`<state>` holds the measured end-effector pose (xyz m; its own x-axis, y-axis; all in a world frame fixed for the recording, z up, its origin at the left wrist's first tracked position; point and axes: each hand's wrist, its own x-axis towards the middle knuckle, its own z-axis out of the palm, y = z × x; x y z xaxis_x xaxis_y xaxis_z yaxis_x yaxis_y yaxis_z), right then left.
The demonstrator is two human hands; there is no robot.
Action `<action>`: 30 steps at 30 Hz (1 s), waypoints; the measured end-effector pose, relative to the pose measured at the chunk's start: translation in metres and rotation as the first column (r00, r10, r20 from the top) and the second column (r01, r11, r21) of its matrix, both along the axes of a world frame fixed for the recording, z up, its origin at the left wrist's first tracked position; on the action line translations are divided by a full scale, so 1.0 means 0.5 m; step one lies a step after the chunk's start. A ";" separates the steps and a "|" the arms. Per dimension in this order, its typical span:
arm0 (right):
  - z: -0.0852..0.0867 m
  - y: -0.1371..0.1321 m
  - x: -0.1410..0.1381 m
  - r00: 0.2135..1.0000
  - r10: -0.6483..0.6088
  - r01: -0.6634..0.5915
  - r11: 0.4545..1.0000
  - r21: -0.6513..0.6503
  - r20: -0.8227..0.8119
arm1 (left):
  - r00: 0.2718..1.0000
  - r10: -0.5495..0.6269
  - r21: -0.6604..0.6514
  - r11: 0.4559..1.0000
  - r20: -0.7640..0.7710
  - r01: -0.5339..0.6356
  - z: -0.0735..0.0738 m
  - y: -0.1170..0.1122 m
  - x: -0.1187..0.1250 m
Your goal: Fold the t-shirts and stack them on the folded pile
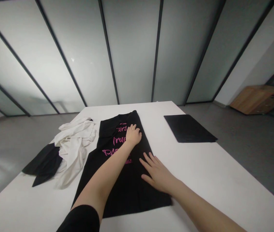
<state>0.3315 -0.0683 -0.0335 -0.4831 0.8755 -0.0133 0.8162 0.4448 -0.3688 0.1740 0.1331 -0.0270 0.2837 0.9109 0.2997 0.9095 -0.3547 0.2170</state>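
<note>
A black T-shirt with pink lettering [117, 180] lies folded lengthwise into a long strip on the white table [199, 174]. My left hand [133, 134] rests flat on its far half, over the lettering, fingers together and stretched out. My right hand [157, 173] lies flat with fingers spread on the shirt's right edge, nearer to me. Neither hand grips anything.
A crumpled white garment [75, 145] and a black garment [43, 164] lie at the table's left edge. A flat, folded black cloth [188, 128] sits at the far right of the table. Glass wall panels stand behind; a wooden cabinet [260, 98] is on the floor at right.
</note>
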 end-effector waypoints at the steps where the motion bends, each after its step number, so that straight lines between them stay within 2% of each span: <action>1: -0.003 -0.001 -0.002 1.000 -0.020 0.020 1.000 0.007 -0.001 | 0.999 -0.034 -0.014 0.999 -0.014 0.034 -0.006 -0.021 0.013; 5: -0.011 -0.001 -0.009 0.988 -0.154 0.154 0.988 0.030 -0.019 | 0.996 -0.086 -0.096 0.992 -0.032 0.082 -0.037 -0.090 0.048; 8: -0.009 0.001 -0.007 0.978 -0.207 0.207 0.978 0.033 -0.002 | 0.997 -0.078 -0.145 0.987 -0.023 0.074 -0.050 -0.106 0.054; 13: 0.007 0.008 0.009 0.982 -0.182 0.188 0.974 0.129 -0.056 | 0.995 -0.101 -0.166 0.981 -0.006 0.099 -0.046 -0.077 0.040; 19: 0.027 0.005 0.010 0.981 -0.011 0.045 0.984 0.173 -0.194 | 0.988 -0.149 -0.131 0.980 0.038 0.153 -0.038 -0.032 0.020; 21: 0.034 0.001 0.004 0.980 0.024 0.010 0.986 0.168 -0.199 | 0.989 -0.113 -0.111 0.986 0.097 0.124 -0.040 -0.024 0.017; 23: 0.041 -0.004 -0.004 0.985 0.031 -0.002 0.986 0.166 -0.168 | 0.973 -0.072 -0.095 0.991 0.217 0.094 -0.043 -0.017 0.012; 26: 0.049 -0.010 -0.015 0.994 0.015 0.004 0.985 0.170 -0.109 | 0.868 0.002 -0.085 0.995 0.496 0.046 -0.048 -0.005 -0.011; 30: 0.064 0.003 -0.027 0.997 -0.034 0.042 0.990 0.137 -0.062 | 0.610 0.116 -0.115 0.993 0.784 -0.041 -0.057 0.010 -0.046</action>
<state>0.3178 -0.0666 -0.0015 -0.4457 0.8847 0.1367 0.8119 0.4638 -0.3545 0.1508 0.1383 -0.0554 -0.1020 0.9482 0.3009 0.3974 -0.2385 0.8861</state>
